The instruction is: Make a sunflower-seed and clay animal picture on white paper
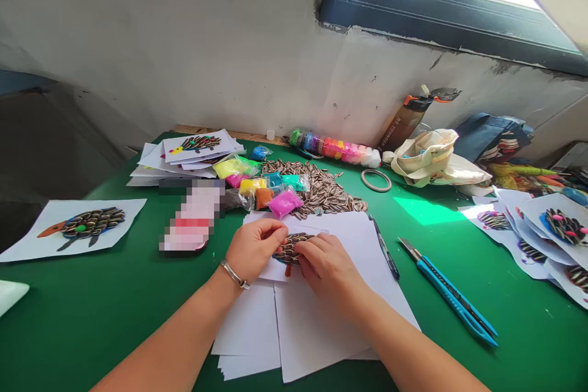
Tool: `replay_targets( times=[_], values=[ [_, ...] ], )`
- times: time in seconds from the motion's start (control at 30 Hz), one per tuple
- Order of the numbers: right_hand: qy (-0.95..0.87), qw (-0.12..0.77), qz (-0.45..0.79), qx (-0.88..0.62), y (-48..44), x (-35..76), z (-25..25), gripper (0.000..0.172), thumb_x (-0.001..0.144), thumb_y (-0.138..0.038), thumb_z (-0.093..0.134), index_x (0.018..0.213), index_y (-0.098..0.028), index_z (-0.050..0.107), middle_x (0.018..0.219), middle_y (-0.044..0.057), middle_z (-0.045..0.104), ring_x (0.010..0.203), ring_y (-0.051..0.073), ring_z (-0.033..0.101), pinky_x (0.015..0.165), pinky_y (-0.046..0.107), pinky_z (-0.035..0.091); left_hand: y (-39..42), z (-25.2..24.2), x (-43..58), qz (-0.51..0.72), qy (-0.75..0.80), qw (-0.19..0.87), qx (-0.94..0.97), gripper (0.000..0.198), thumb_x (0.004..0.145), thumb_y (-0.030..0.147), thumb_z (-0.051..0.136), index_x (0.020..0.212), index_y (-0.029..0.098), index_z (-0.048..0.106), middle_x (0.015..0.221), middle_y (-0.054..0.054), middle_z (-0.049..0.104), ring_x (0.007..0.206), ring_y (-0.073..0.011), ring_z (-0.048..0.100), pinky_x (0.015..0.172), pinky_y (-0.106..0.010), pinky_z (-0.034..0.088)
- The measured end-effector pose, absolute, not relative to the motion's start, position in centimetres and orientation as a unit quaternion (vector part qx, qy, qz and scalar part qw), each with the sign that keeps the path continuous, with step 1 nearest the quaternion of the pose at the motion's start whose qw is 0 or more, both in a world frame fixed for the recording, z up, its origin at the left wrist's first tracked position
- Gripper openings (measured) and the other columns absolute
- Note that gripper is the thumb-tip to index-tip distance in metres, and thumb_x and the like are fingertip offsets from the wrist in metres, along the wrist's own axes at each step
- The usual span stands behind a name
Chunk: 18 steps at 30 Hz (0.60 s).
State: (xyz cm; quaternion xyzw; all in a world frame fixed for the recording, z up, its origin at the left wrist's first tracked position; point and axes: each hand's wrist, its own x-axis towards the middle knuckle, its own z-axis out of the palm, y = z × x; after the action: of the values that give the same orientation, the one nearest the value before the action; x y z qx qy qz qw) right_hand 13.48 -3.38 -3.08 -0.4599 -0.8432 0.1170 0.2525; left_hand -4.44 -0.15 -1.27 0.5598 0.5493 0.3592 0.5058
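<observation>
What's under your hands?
Under the left hand and right hand is a small paper with a seed picture on it, lying on white paper. The hands cover much of the picture, so that part can't be seen.

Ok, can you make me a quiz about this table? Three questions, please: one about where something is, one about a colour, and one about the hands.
1. Where is the blue utility knife compared with the white paper stack?
A. Under it
B. To its right
C. To its left

2. What colour is the tabletop?
A. Red
B. Blue
C. Green

3. What are the left hand and right hand doing?
A. Both touch the seed picture
B. Both hold the blue utility knife
C. Both hang in the air

Answers:
1. B, it lies beyond the paper's right side.
2. C, green shows all around the paper.
3. A, both rest on the seeds.
</observation>
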Motion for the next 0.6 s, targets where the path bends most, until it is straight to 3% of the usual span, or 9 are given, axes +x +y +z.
replay_targets(
  times=[0.27, 0.47, 0.6],
  values=[
    [-0.827, 0.264, 0.148, -0.474, -3.1, 13.3, -3.5, 0.020, 0.079, -0.003, 0.050, 0.087, -0.019, 0.059, 0.078, 0.002, 0.062, 0.072, 0.017, 0.045, 0.067, 0.029, 0.033, -0.1, -1.3, -4.4, 0.358, 0.550, 0.505, 0.561, 0.030, 0.072, 0.045, 0.063, 0.082, 0.017, 0.069, 0.070, -0.003, 0.068, 0.063, -0.0187, 0.063, 0.061, -0.029, 0.051],
    [-0.822, 0.240, 0.196, -0.477, -3.2, 13.5, -2.2, 0.025, 0.081, 0.000, 0.048, 0.069, -0.021, 0.056, 0.071, -0.003, 0.067, 0.075, 0.016, 0.048, 0.072, 0.029, 0.034, -0.1, -1.1, -4.3, 0.355, 0.558, 0.514, 0.547, 0.030, 0.070, 0.044, 0.064, 0.080, 0.017, 0.069, 0.067, -0.002, 0.067, 0.058, -0.0166, 0.061, 0.059, -0.027, 0.049],
    [-0.822, 0.224, 0.199, -0.484, -3.5, 13.9, -1.6, 0.026, 0.084, -0.003, 0.048, 0.067, -0.022, 0.056, 0.070, -0.005, 0.069, 0.075, 0.016, 0.050, 0.075, 0.029, 0.033, 0.0, -1.0, -4.3, 0.357, 0.558, 0.517, 0.542, 0.029, 0.070, 0.044, 0.064, 0.080, 0.017, 0.069, 0.066, -0.002, 0.067, 0.058, -0.0161, 0.061, 0.058, -0.026, 0.049]
  ],
)
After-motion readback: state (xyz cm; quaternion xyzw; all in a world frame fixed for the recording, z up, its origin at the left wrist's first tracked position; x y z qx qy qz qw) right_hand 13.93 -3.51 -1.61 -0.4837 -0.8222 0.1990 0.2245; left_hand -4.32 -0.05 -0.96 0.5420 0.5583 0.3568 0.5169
